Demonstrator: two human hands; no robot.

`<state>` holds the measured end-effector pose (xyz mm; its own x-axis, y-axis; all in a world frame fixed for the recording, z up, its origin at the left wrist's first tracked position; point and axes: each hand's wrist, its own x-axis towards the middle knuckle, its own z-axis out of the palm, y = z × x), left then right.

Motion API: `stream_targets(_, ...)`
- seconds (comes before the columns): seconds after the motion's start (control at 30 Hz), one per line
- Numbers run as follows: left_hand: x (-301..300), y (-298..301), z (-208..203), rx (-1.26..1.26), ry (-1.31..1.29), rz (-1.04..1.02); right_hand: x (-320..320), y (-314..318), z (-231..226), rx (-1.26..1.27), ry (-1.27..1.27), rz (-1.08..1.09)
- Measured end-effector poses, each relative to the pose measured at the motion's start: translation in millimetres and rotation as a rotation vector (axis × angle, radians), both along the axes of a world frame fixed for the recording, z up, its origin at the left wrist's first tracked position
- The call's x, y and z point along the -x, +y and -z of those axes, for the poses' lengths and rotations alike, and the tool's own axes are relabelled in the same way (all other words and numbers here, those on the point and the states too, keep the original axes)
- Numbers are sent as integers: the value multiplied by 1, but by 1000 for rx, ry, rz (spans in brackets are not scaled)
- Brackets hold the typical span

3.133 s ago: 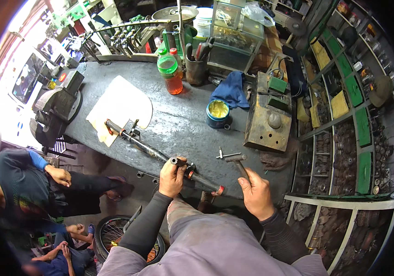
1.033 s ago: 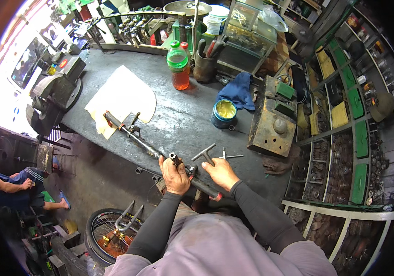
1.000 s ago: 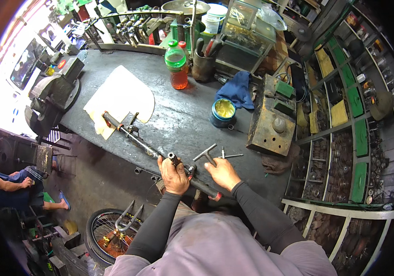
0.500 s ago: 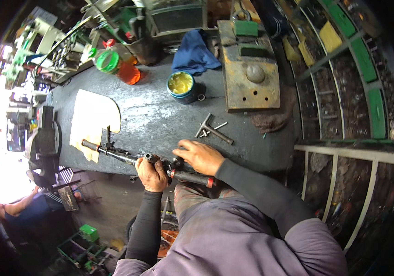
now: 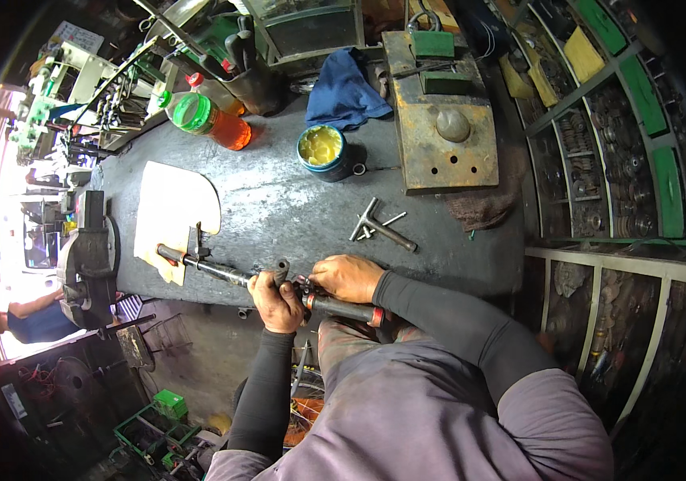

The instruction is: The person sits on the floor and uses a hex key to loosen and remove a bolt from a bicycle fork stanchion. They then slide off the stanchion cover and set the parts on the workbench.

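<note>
A bicycle handlebar [image 5: 226,274] lies slantwise across the near edge of the workbench, with a black grip and red ring at each end. My left hand [image 5: 276,305] is closed around its middle, where a grey stem-like tube [image 5: 281,271] sticks up past the fingers. Beside it, my right hand [image 5: 348,276] has its fingers curled together at a small dark fitting on the bar, by the right-hand grip [image 5: 344,309]. What those fingertips pinch is hidden. A T-handle wrench [image 5: 387,227] and small metal pieces [image 5: 365,232] rest beyond my right hand.
Farther back stand a tub of yellow grease [image 5: 321,150], a bottle of orange liquid [image 5: 229,131] and a blue cloth [image 5: 347,90]. A rusty metal block [image 5: 447,156] is at the back right. Parts shelves [image 5: 615,160] line the right; a vise [image 5: 86,248] is at left, with a person beyond.
My right hand has come down onto the bar, its fingers drawing together beside my left hand. The stem-like tube now points more upward in my left hand. The whole view has shifted slightly.
</note>
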<state>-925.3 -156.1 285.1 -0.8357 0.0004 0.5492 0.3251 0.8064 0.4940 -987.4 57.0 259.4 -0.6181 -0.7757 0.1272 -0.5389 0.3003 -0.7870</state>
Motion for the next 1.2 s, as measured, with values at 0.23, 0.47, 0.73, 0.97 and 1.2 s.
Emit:
stream_targets(0.23, 0, -5, -15, 79, -147, -32, 2, -3, 4, -13, 6, -42)
stream_targets(0.47, 8, -21, -69, 81, -352, 305, -2, -1, 10, -16, -30, -2)
stream_targets(0.73, 5, -46, -39, 312, -306, 483, 6, -8, 14, -11, 20, -31)
stream_targets(0.97, -14, -42, -33, 283, -244, 436, 16, 3, 0, -37, -52, -138)
stream_targets(1.2, -26, -39, -85, 95, -159, 355, 16, 25, -42, 168, -263, 64)
